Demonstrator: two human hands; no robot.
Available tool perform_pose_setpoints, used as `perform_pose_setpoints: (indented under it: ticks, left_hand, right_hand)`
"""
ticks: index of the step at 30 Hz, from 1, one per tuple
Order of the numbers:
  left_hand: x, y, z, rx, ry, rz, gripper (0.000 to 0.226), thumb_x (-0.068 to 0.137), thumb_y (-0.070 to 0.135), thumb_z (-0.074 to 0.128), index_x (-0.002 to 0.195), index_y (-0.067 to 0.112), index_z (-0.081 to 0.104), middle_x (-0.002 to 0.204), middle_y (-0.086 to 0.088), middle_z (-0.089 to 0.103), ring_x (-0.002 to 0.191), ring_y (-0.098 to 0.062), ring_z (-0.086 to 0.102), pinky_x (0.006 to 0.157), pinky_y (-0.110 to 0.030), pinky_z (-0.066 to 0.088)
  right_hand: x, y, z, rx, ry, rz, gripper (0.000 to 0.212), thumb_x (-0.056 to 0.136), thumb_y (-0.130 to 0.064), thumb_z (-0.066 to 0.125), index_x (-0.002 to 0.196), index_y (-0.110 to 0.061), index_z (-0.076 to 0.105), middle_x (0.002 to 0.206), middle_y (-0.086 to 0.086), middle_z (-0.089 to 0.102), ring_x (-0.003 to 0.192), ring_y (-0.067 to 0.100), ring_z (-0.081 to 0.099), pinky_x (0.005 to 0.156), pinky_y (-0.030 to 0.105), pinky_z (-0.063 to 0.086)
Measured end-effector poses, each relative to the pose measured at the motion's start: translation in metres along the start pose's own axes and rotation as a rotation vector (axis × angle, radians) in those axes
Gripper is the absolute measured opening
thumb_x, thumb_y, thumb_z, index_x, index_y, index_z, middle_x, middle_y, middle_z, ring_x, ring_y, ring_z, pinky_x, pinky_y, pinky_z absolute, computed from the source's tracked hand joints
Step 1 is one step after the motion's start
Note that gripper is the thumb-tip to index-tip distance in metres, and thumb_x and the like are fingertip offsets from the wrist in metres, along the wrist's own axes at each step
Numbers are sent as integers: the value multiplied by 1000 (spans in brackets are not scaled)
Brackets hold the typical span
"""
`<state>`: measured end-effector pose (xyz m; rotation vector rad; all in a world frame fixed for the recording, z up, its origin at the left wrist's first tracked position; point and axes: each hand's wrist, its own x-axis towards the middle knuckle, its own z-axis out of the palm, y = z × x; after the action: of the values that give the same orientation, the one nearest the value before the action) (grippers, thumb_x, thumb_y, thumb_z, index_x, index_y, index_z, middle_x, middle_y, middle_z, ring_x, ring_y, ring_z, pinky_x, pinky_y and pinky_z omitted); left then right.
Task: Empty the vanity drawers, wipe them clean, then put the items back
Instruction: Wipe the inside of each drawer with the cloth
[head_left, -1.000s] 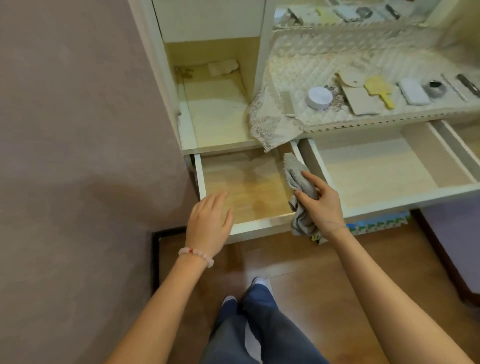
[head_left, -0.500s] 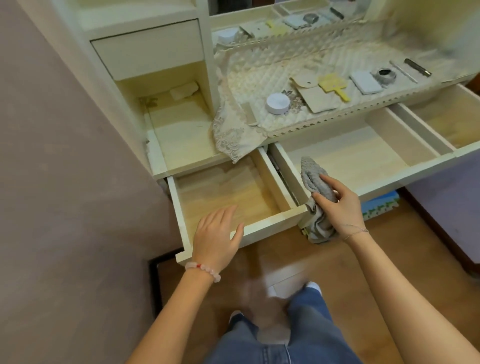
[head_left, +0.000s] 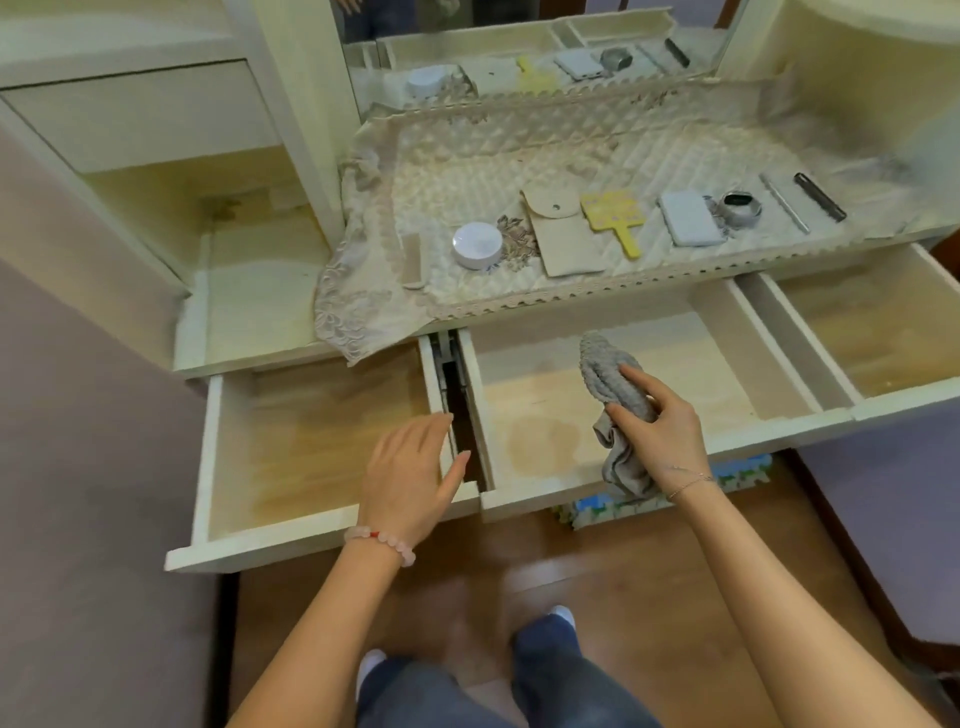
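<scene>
Over the middle drawer (head_left: 524, 395), your right hand (head_left: 662, 441) grips the grey cloth (head_left: 605, 376). Your left hand (head_left: 408, 478) lies flat and relaxed at the front corner of the left drawer (head_left: 270, 538). Lean there and that far-extended drawer could tip off its runners.

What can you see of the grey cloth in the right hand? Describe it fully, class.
The grey cloth looks like ribbed fabric, soft and bunched. The right hand holds it round the middle; its upper end sticks up over the middle drawer, its lower end hangs crumpled at the drawer's front rim.
</scene>
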<state>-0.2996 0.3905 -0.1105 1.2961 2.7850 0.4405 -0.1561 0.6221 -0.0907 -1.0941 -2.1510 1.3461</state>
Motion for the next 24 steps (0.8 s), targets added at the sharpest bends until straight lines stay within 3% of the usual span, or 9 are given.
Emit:
perform_pose_setpoints:
  ticks: [9, 16, 19, 24]
  left_hand:
    - [29, 27, 27, -31, 10, -127, 59, 91, 53, 31, 126, 13, 55, 122, -4, 61, 113, -22, 57, 93, -37, 44]
    - [80, 30, 61, -200, -79, -217, 58, 95, 42, 42, 145, 14, 30, 150, -4, 31, 139, -17, 26, 112, -28, 19]
    - [98, 32, 80, -351, -80, -355, 63, 96, 36, 43, 149, 14, 15, 156, -2, 15, 142, -15, 15, 112, -25, 15]
    - [113, 32, 106, -691, -140, -664, 72, 96, 36, 44, 150, 19, -1, 158, -2, 5, 143, -17, 10, 112, -27, 13]
  right_hand:
    - [49, 28, -14, -43, -111, -13, 46, 84, -11, 65, 129, -16, 54, 127, 0, 57, 108, 5, 50, 92, 21, 41]
    - [99, 42, 9, -140, -138, 7, 46, 83, -13, 66, 128, -15, 55, 127, 5, 58, 116, 19, 53, 96, 28, 43]
    - [117, 52, 20, -195, -170, 51, 47, 83, -16, 67, 128, -15, 55, 128, 6, 58, 118, 21, 52, 99, 34, 43]
    - [130, 66, 34, -247, -221, 83, 46, 84, -17, 66, 128, -16, 55, 125, 6, 59, 116, 22, 53, 94, 27, 41]
